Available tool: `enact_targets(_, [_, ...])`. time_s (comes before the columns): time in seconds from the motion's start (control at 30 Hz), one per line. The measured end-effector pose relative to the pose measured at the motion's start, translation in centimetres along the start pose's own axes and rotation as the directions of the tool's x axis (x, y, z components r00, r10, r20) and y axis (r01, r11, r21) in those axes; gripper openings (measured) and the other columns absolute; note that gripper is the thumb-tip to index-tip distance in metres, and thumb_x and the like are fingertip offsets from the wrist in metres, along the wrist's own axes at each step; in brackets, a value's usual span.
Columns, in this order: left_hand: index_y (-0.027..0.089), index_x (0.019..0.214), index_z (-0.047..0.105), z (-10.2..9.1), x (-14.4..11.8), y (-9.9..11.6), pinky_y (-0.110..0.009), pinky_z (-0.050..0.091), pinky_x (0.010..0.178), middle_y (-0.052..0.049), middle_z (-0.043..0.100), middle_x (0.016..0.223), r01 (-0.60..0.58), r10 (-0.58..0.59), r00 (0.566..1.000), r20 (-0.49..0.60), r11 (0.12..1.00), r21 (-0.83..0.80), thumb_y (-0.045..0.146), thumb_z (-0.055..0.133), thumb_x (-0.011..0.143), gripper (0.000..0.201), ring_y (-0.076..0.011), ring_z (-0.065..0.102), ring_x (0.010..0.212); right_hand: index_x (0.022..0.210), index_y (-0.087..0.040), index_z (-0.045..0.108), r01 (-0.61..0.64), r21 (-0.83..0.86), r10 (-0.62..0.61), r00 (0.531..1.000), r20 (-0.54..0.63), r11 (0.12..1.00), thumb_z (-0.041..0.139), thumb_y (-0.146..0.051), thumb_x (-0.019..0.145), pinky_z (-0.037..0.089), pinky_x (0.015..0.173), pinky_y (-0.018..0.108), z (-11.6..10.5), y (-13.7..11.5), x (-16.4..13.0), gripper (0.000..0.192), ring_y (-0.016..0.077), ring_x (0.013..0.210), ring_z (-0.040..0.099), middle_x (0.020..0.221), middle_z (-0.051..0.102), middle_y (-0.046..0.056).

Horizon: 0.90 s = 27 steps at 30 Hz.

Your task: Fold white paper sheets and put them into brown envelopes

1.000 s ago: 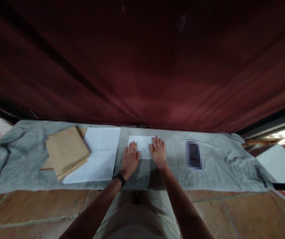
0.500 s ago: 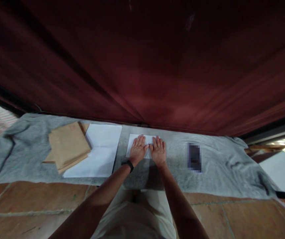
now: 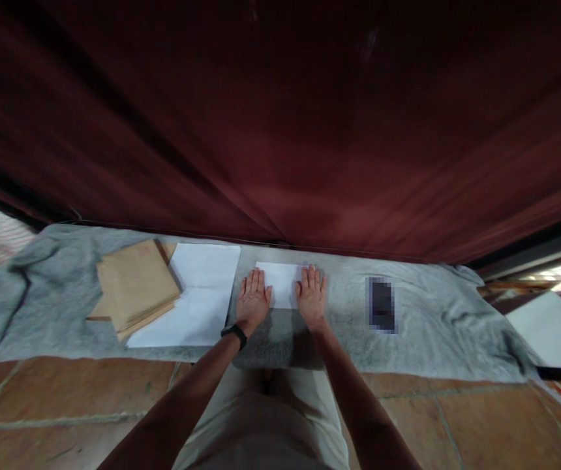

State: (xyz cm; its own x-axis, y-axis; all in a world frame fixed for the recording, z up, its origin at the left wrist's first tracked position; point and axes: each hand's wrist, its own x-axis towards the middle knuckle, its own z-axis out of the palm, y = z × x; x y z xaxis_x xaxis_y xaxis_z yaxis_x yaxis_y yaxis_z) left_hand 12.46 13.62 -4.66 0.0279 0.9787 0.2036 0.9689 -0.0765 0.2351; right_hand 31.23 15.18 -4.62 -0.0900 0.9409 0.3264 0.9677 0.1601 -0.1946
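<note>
A small white sheet of paper (image 3: 284, 285), possibly folded, lies flat on the grey cloth between my hands. My left hand (image 3: 254, 299) rests palm down across the paper's left edge, fingers stretched forward. Over its right edge lies my right hand (image 3: 311, 295), also flat with the fingers extended. Neither hand grips anything. The parts of the paper beneath the palms are hidden. A dark band (image 3: 235, 335) circles my left wrist.
Left of my hands are larger white sheets (image 3: 205, 297), partly covered by a stack of brown envelopes (image 3: 138, 282). A pixelated dark object (image 3: 382, 305) lies to the right on the grey cloth (image 3: 437, 326). Dark red fabric (image 3: 280, 163) hangs behind; floor tiles (image 3: 75, 391) are in front.
My left hand has slid left across the small paper to its edge, uncovering more of its middle. The right hand has stayed almost in place.
</note>
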Motion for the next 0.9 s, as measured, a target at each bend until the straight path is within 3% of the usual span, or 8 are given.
enact_targets(0.17, [0.003,0.155,0.040,-0.4,0.2,0.1,-0.052,0.021,0.126,-0.021,0.039,0.162,0.003,-0.004,1.000,-0.011,0.999,-0.053,0.034,0.035,0.103,0.061,-0.0310,0.030,0.154,0.153,-0.024,0.048,0.211,0.119,-0.220,0.973,0.066,0.970,0.045,-0.036,0.106,0.022,0.124,0.054,-0.3,-2.8,-3.2,0.049,0.0282,0.150,0.036,0.163,0.041,0.009])
enact_targets(0.33, [0.009,0.147,0.049,-1.0,0.1,-0.6,-0.047,0.034,0.122,-0.018,0.049,0.156,0.054,-0.076,0.995,-0.064,0.954,-0.295,0.024,0.041,0.098,0.052,-0.0277,0.044,0.147,0.153,-0.023,0.047,0.175,0.165,-0.199,0.970,0.140,0.971,0.045,-0.040,0.106,0.023,0.124,0.056,-1.0,-3.5,-4.6,0.050,0.0291,0.149,0.038,0.162,0.042,0.011])
enact_targets(0.43, [0.012,0.143,0.053,-1.5,0.2,-0.7,-0.046,0.043,0.116,-0.018,0.057,0.147,0.147,-0.191,0.980,-0.052,0.880,-0.451,0.019,0.048,0.092,0.051,-0.0276,0.053,0.139,0.155,-0.022,0.045,0.164,0.174,-0.194,0.966,0.170,0.971,0.047,-0.039,0.105,0.022,0.124,0.056,-1.4,-3.5,-4.5,0.053,0.0301,0.151,0.037,0.163,0.040,0.012])
enact_targets(0.53, [0.015,0.130,0.062,-2.4,0.6,-0.5,-0.048,0.045,0.112,-0.017,0.068,0.130,0.284,-0.348,0.937,0.037,0.693,-0.663,0.019,0.061,0.081,0.049,-0.0311,0.060,0.127,0.155,-0.020,0.045,0.164,0.182,-0.197,0.964,0.179,0.969,0.051,-0.041,0.103,0.020,0.125,0.057,-1.7,-3.6,-4.4,0.056,0.0317,0.151,0.036,0.164,0.038,0.013])
enact_targets(0.63, [0.014,0.116,0.067,-3.2,1.2,-0.2,-0.049,0.049,0.103,-0.015,0.073,0.111,0.355,-0.431,0.893,0.126,0.505,-0.787,0.018,0.068,0.072,0.044,-0.0327,0.067,0.112,0.155,-0.017,0.045,0.166,0.196,-0.202,0.962,0.181,0.966,0.054,-0.042,0.101,0.018,0.126,0.057,-1.8,-3.7,-4.5,0.060,0.0322,0.151,0.036,0.163,0.040,0.014])
enact_targets(0.77, [0.012,0.112,0.066,-4.3,1.5,0.7,-0.041,0.057,0.081,-0.008,0.074,0.087,0.335,-0.396,0.897,0.197,0.320,-0.886,0.028,0.071,0.071,0.044,-0.0257,0.071,0.084,0.154,-0.015,0.045,0.137,0.246,-0.182,0.969,0.167,0.959,0.057,-0.039,0.098,0.018,0.127,0.056,-2.3,-3.8,-4.6,0.062,0.0313,0.150,0.038,0.161,0.043,0.015])
enact_targets(0.83, [0.012,0.111,0.066,-4.9,1.5,1.5,-0.037,0.057,0.075,-0.006,0.074,0.083,0.317,-0.370,0.902,0.220,0.225,-0.921,0.035,0.074,0.071,0.047,-0.0223,0.070,0.077,0.152,-0.015,0.048,0.088,0.352,-0.149,0.977,0.151,0.932,0.050,-0.031,0.100,0.019,0.127,0.054,-2.7,-3.9,-4.4,0.055,0.0281,0.149,0.041,0.159,0.046,0.015])
enact_targets(0.9, [0.013,0.109,0.067,-5.8,1.7,2.2,-0.034,0.057,0.073,-0.006,0.075,0.086,0.293,-0.351,0.907,0.231,0.134,-0.947,0.044,0.075,0.071,0.050,-0.0207,0.070,0.076,0.147,-0.016,0.053,-0.032,0.580,-0.049,0.991,0.124,0.814,0.043,-0.025,0.100,0.025,0.127,0.048,-3.3,-4.1,-3.8,0.050,0.0242,0.146,0.046,0.156,0.051,0.013])
